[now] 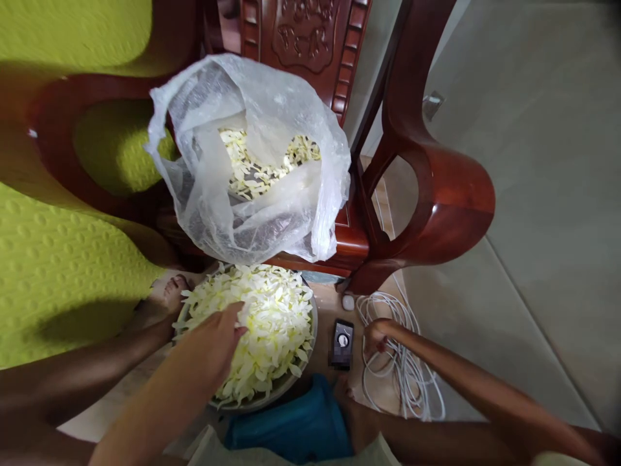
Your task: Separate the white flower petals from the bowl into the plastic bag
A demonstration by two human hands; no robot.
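A wide metal basin [314, 323] on the floor is heaped with white flowers [279, 310] with yellowish centres. My left hand [231, 331] reaches into the left side of the heap, thumb and finger drawn together at a flower; the other fingers are mostly hidden. On the right, my right hand [376, 338] hangs low with curled fingers, beside a dark phone [343, 343] and over a coil of white cable [405, 372]. Whatever its fingers may hold is hidden. Above the basin, an open clear plastic bag [286, 97] holds more pale flowers [255, 178].
The bag rests on a carved reddish wooden chair [451, 200] with curved arms. A blue plastic stool [291, 424] is below me. A small white case [348, 302] lies by the phone. Yellow-green textured padding [58, 265] covers the left. A bare foot [174, 291] stands beside the basin.
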